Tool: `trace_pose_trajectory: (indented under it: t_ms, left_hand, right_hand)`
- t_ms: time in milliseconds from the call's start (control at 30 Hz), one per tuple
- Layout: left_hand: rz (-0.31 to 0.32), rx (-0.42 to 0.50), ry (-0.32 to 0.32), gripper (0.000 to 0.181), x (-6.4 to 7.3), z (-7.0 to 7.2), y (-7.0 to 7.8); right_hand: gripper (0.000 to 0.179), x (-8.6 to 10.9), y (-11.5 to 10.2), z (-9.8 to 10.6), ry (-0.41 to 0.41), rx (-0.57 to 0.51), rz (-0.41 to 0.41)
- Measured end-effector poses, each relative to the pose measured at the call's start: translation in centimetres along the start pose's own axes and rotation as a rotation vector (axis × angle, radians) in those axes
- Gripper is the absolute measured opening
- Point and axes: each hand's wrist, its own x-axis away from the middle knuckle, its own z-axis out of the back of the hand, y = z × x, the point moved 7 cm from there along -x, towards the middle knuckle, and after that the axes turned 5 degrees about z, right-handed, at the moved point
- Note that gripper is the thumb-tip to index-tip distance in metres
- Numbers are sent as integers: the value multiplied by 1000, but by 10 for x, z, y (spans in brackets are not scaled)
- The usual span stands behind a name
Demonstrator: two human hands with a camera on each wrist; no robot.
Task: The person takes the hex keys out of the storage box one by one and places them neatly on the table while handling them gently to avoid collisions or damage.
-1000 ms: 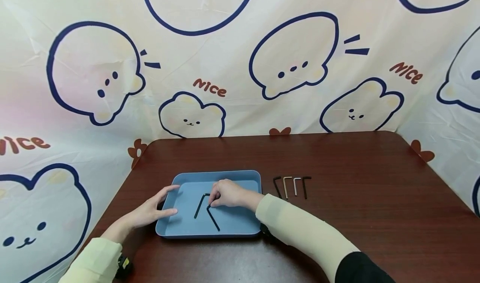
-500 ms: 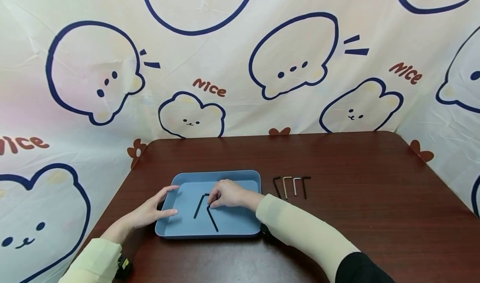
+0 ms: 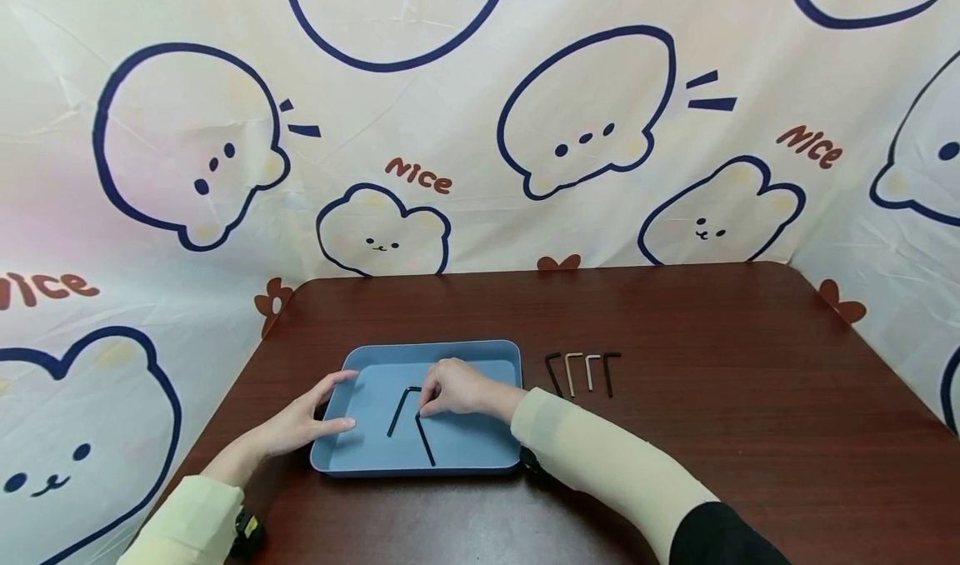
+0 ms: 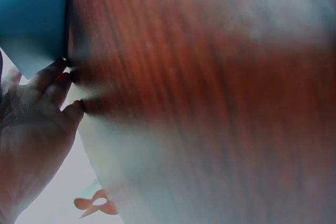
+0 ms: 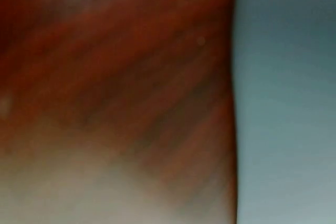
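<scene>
In the head view a blue tray (image 3: pixel 480 457) holds two black Allen keys. My right hand (image 3: pixel 457 386) pinches the short arm of one Allen key (image 3: pixel 425 440) over the tray, its long arm pointing toward me; the fingertips hide part of it. Just left of it lies the other Allen key (image 3: pixel 397 413), its short end running toward the fingers. My left hand (image 3: pixel 303 419) rests at the tray's left rim, thumb and forefinger stretched apart over the edge. The left wrist view shows that hand's fingers (image 4: pixel 58 85) beside the tray's side.
Right of the tray several Allen keys lie in a row on the brown wooden table (image 3: pixel 675 323): a black one (image 3: pixel 553 373), a brass-coloured one (image 3: pixel 570 375), a silver one (image 3: pixel 589 372) and another dark one (image 3: pixel 609 375). A printed cloth (image 3: pixel 480 115) hangs behind.
The lower end of the pinched Allen key has swung slightly left and toward me, so it stands steeper. The left hand and tray have stayed put.
</scene>
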Motion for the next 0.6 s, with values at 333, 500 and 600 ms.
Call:
trace_pose_trajectory:
  t_ms: [333,500,600]
  left_hand:
    - [1,8,-1,76,-1,0,-2]
    - [-3,4,1,76,-1,0,-1]
    - [-5,3,0,76,-1,0,-1]
  right_hand:
    - [7,0,0,3,-6,-29,20]
    - [8,0,1,6,0,-67,13]
    - [7,1,1,7,5,-70,1]
